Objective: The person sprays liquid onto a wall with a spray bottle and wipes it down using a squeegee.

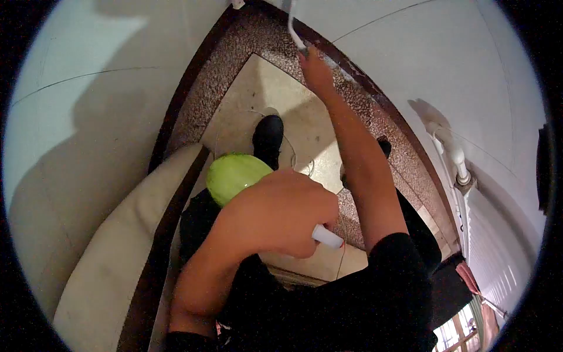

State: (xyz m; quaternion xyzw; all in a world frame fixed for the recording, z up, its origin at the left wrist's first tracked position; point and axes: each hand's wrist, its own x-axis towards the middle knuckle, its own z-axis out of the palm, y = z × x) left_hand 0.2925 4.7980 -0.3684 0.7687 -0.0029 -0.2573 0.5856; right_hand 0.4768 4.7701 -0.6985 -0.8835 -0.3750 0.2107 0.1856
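Observation:
Close to the camera, my left hand [284,211] is closed round a white handle [328,236], whose end sticks out of the fist. Beyond that hand shows a rounded lime-green object [234,176], partly covered by the hand; whether it joins the handle is hidden. My right arm stretches far forward, and my right hand [317,71] is closed on the lower end of a thin, bent white tube [293,29], beside the speckled floor border along the wall.
Pale walls meet in a corner beyond the tiled floor [281,85]. A black shoe [268,136] stands on the tiles near a thin loose cord. White pipes [456,154] run down the right wall beside a ribbed white panel [492,234]. At left is a cream padded surface [117,234].

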